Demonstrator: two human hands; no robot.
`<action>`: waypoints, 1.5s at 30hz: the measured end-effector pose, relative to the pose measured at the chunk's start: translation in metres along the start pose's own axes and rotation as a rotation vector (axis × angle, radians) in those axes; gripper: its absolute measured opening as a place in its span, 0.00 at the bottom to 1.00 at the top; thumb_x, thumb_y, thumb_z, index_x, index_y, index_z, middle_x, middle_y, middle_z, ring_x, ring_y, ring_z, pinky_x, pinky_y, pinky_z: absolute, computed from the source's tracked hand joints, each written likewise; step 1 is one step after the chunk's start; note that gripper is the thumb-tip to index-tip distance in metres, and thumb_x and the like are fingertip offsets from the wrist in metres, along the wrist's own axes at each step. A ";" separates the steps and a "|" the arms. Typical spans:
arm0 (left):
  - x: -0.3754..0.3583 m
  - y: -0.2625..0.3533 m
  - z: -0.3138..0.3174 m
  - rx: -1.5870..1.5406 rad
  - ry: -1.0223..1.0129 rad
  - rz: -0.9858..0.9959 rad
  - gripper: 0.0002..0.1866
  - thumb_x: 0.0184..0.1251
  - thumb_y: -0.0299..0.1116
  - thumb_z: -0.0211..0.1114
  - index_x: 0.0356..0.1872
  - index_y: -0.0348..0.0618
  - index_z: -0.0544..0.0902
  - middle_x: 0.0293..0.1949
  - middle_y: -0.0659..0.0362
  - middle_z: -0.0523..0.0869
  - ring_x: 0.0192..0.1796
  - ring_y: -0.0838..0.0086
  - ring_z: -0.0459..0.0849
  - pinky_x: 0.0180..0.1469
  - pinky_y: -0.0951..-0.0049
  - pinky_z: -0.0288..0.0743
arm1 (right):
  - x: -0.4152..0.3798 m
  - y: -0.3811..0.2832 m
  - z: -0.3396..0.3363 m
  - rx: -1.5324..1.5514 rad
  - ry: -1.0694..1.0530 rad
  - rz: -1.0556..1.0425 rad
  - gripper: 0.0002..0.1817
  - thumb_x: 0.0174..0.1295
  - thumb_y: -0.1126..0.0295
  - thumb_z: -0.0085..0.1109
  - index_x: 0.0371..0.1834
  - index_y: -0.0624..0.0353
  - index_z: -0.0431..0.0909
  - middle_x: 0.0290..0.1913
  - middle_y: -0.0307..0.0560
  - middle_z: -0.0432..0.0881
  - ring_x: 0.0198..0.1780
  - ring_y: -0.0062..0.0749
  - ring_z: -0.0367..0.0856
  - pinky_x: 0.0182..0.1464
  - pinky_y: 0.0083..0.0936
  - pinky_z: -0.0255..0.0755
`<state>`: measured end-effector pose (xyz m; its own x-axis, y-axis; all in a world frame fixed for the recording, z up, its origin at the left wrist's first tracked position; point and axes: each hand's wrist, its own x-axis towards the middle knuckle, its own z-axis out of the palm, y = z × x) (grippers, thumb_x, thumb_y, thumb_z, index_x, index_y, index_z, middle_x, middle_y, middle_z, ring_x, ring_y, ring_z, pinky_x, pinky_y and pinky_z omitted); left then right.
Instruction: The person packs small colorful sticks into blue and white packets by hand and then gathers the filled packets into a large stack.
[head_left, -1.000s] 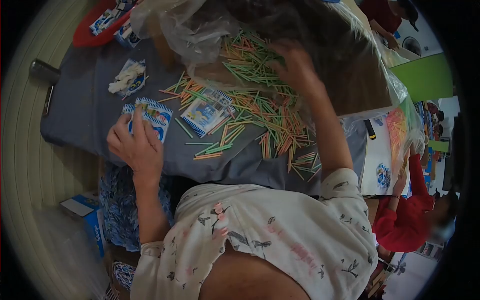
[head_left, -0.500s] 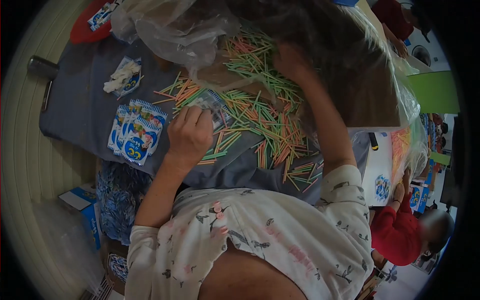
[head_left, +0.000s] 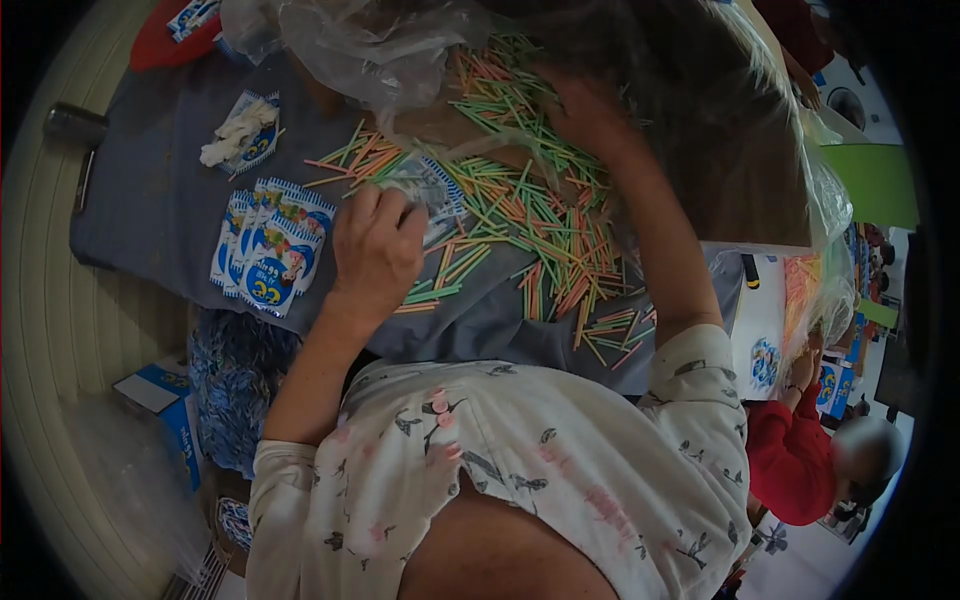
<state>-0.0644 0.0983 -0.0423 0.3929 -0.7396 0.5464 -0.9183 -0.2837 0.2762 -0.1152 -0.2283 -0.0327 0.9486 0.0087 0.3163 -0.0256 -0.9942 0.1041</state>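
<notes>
My left hand (head_left: pixel 378 240) is closed, its curled fingers and thumb at the lower left edge of a small packet (head_left: pixel 432 192) with a see-through side and blue striped ends. Around the packet spreads a loose pile of thin green, orange and pink sticks (head_left: pixel 545 235). My right hand (head_left: pixel 588 110) reaches into the upper part of this pile, under the shadow of the box; its fingertips are dark and partly hidden among the sticks. Left of my left hand lies an overlapping stack of blue and white printed packets (head_left: pixel 270 250).
A crumpled white wad (head_left: pixel 240 133) rests on another packet. Clear plastic sheeting (head_left: pixel 390 50) drapes from the large brown box (head_left: pixel 720 150). A red container (head_left: pixel 165 40) stands at the upper left. At the right, a person in red (head_left: pixel 795 460) works at another table.
My right hand has shifted slightly at the pile and shows less blur. My left hand stays by the packet, more of which shows now. The whole view has shifted a little.
</notes>
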 end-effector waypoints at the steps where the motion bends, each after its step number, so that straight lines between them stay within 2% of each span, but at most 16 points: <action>1: -0.003 0.001 0.000 -0.001 -0.039 -0.003 0.10 0.50 0.24 0.65 0.36 0.36 0.84 0.36 0.56 0.79 0.43 0.58 0.78 0.44 0.60 0.76 | 0.001 0.002 -0.005 -0.004 -0.002 0.001 0.33 0.57 0.66 0.66 0.67 0.60 0.70 0.56 0.62 0.80 0.54 0.48 0.81 0.57 0.40 0.73; 3: -0.004 0.004 -0.004 -0.009 -0.075 0.004 0.09 0.51 0.23 0.64 0.35 0.36 0.84 0.36 0.55 0.80 0.43 0.57 0.78 0.43 0.61 0.76 | 0.002 0.007 -0.020 0.353 -0.078 0.091 0.32 0.57 0.68 0.64 0.67 0.62 0.69 0.59 0.61 0.78 0.57 0.49 0.78 0.60 0.39 0.71; 10: 0.001 -0.001 -0.009 -0.118 -0.066 -0.067 0.06 0.50 0.21 0.62 0.30 0.35 0.82 0.37 0.54 0.81 0.44 0.58 0.80 0.42 0.61 0.78 | 0.011 0.022 -0.017 0.322 -0.615 0.219 0.29 0.55 0.65 0.62 0.61 0.62 0.73 0.58 0.63 0.77 0.58 0.54 0.76 0.61 0.40 0.70; 16: -0.008 0.002 0.001 -0.037 -0.044 -0.019 0.06 0.50 0.21 0.62 0.31 0.35 0.83 0.36 0.53 0.81 0.44 0.57 0.79 0.41 0.62 0.78 | 0.001 0.004 -0.012 0.022 -0.227 0.074 0.28 0.56 0.64 0.61 0.60 0.63 0.71 0.60 0.65 0.74 0.60 0.57 0.73 0.63 0.47 0.67; 18: -0.008 0.003 0.000 -0.039 -0.055 -0.032 0.06 0.50 0.21 0.62 0.31 0.35 0.83 0.36 0.53 0.80 0.43 0.57 0.79 0.41 0.62 0.78 | -0.011 0.006 -0.001 -0.192 0.138 0.023 0.27 0.54 0.63 0.62 0.58 0.59 0.73 0.43 0.65 0.82 0.46 0.61 0.81 0.50 0.51 0.73; 19: -0.007 0.004 -0.005 -0.076 -0.040 -0.029 0.07 0.50 0.21 0.62 0.32 0.35 0.83 0.35 0.53 0.80 0.43 0.58 0.78 0.41 0.63 0.78 | -0.014 0.009 0.001 -0.187 0.134 0.017 0.27 0.54 0.63 0.62 0.58 0.59 0.73 0.43 0.65 0.82 0.46 0.61 0.81 0.50 0.51 0.73; 21: -0.007 0.004 -0.010 -0.106 -0.032 -0.030 0.07 0.50 0.20 0.62 0.32 0.35 0.84 0.35 0.53 0.79 0.43 0.59 0.78 0.40 0.64 0.78 | -0.018 0.011 0.006 0.149 0.130 0.327 0.30 0.55 0.62 0.63 0.63 0.57 0.71 0.42 0.62 0.84 0.45 0.64 0.81 0.47 0.52 0.74; 22: -0.007 0.003 -0.011 -0.131 -0.059 -0.050 0.07 0.50 0.20 0.62 0.32 0.35 0.84 0.34 0.54 0.79 0.42 0.59 0.78 0.40 0.65 0.77 | -0.018 0.012 0.008 0.155 0.130 0.326 0.30 0.55 0.62 0.63 0.63 0.57 0.71 0.42 0.62 0.84 0.45 0.64 0.81 0.47 0.52 0.74; 27: 0.002 -0.002 -0.014 -0.172 0.010 -0.021 0.07 0.49 0.20 0.63 0.31 0.35 0.84 0.33 0.54 0.79 0.42 0.60 0.78 0.41 0.65 0.76 | -0.011 0.020 0.014 0.634 0.431 0.344 0.22 0.61 0.55 0.65 0.52 0.57 0.81 0.39 0.51 0.87 0.37 0.36 0.84 0.40 0.35 0.76; 28: 0.002 -0.003 -0.013 -0.130 0.014 -0.018 0.06 0.48 0.20 0.63 0.30 0.35 0.84 0.32 0.54 0.79 0.42 0.60 0.78 0.41 0.64 0.76 | -0.008 0.013 0.003 0.634 0.428 0.342 0.22 0.61 0.55 0.65 0.52 0.57 0.81 0.39 0.51 0.87 0.37 0.36 0.84 0.40 0.35 0.76; 30: -0.002 -0.005 -0.011 -0.084 0.019 -0.021 0.06 0.48 0.20 0.63 0.30 0.35 0.84 0.32 0.53 0.79 0.41 0.60 0.78 0.41 0.64 0.76 | -0.002 0.000 -0.020 1.050 0.541 0.588 0.20 0.63 0.52 0.65 0.45 0.58 0.84 0.38 0.44 0.87 0.39 0.25 0.81 0.43 0.27 0.75; 31: -0.007 -0.005 -0.006 -0.094 -0.009 -0.031 0.06 0.48 0.20 0.63 0.30 0.35 0.85 0.32 0.54 0.79 0.41 0.60 0.78 0.40 0.64 0.76 | -0.001 0.002 -0.012 1.051 0.541 0.587 0.20 0.63 0.52 0.65 0.45 0.58 0.84 0.38 0.44 0.87 0.39 0.25 0.81 0.43 0.27 0.75; 33: -0.009 -0.005 -0.008 -0.112 -0.043 -0.022 0.06 0.49 0.20 0.64 0.30 0.35 0.85 0.32 0.54 0.79 0.41 0.59 0.78 0.40 0.63 0.76 | -0.006 0.008 0.006 1.006 0.203 0.643 0.18 0.68 0.55 0.59 0.43 0.60 0.86 0.42 0.41 0.87 0.46 0.28 0.83 0.44 0.29 0.76; 37: -0.006 -0.008 -0.020 -0.251 -0.077 -0.115 0.04 0.52 0.21 0.65 0.30 0.35 0.85 0.32 0.55 0.81 0.40 0.58 0.79 0.40 0.62 0.76 | -0.013 0.010 0.003 0.797 0.049 0.512 0.21 0.67 0.50 0.60 0.44 0.60 0.85 0.43 0.41 0.87 0.46 0.27 0.80 0.50 0.31 0.72; 42: 0.002 -0.014 -0.021 -0.433 -0.055 -0.202 0.05 0.50 0.19 0.66 0.30 0.35 0.85 0.31 0.54 0.82 0.39 0.59 0.80 0.40 0.61 0.75 | -0.015 -0.005 -0.021 1.201 0.429 0.498 0.21 0.73 0.53 0.53 0.46 0.62 0.83 0.51 0.47 0.85 0.50 0.35 0.83 0.59 0.35 0.71; 45: 0.015 -0.008 -0.029 -0.595 0.029 -0.248 0.05 0.49 0.18 0.66 0.29 0.35 0.85 0.30 0.54 0.82 0.37 0.59 0.80 0.39 0.62 0.75 | -0.007 -0.031 -0.050 1.542 0.586 0.417 0.19 0.76 0.57 0.48 0.49 0.62 0.80 0.45 0.46 0.85 0.48 0.39 0.84 0.55 0.36 0.75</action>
<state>-0.0502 0.1076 -0.0132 0.5987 -0.6766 0.4287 -0.6188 -0.0509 0.7839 -0.1365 -0.1919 0.0094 0.7135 -0.5755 0.3997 0.4173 -0.1094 -0.9022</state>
